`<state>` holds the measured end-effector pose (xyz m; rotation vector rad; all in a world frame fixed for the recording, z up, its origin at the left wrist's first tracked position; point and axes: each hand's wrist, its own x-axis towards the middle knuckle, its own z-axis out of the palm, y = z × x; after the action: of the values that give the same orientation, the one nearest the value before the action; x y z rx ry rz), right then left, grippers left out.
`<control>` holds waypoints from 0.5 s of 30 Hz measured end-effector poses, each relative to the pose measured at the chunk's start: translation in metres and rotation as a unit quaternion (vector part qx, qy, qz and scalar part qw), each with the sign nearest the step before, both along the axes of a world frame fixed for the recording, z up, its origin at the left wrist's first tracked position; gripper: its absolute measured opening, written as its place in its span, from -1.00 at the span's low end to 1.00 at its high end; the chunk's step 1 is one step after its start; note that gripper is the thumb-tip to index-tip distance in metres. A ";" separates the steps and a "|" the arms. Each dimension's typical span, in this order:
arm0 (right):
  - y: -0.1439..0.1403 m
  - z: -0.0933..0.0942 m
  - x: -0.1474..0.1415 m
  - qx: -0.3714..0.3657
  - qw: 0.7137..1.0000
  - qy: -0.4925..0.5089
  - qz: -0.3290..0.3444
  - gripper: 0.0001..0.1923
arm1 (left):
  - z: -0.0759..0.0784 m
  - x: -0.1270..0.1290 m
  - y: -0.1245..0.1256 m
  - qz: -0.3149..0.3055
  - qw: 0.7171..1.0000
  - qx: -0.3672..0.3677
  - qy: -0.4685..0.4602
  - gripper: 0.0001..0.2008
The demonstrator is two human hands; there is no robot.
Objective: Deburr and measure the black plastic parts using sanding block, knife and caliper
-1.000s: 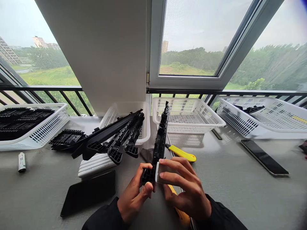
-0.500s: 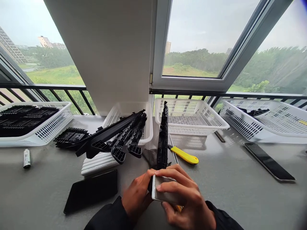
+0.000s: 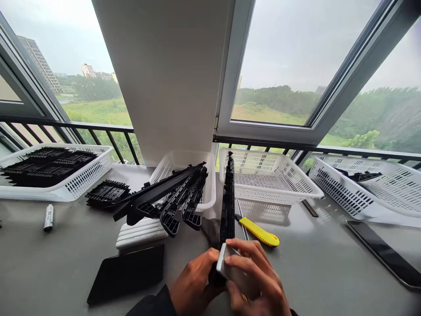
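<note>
left hand (image 3: 192, 285) grips the near end of a long black ribbed plastic strip (image 3: 227, 202), right hand (image 3: 255, 281) clamps a small pale rectangular block (image 3: 230, 272) against it. strip's standing on edge on the grey desk (image 3: 312, 259), so i reckon a hard push could tip it onto the yellow utility knife (image 3: 259, 231) just right of it.

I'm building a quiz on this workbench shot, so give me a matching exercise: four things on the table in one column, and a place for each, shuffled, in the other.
Things:
1. yellow knife
2. marker
3. long black part
4. black tablet

Places:
A. held at its near end by both hands
B. far left, in front of a full basket
C. right of the long part, near an empty basket
D. flat on the table, left of the hands

Pairs: 1-C, 2-B, 3-A, 4-D
</note>
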<state>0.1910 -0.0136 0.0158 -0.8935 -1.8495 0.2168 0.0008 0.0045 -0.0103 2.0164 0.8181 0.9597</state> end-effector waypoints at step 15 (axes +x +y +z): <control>-0.009 -0.015 -0.013 0.019 1.000 0.014 -0.006 -0.66 | 0.006 -0.010 0.000 0.086 0.989 0.116 -0.018 -0.58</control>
<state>0.1776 -0.0230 0.0007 -0.8713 -1.8155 0.1855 -0.0095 0.0042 -0.0047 2.1421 0.9077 1.2353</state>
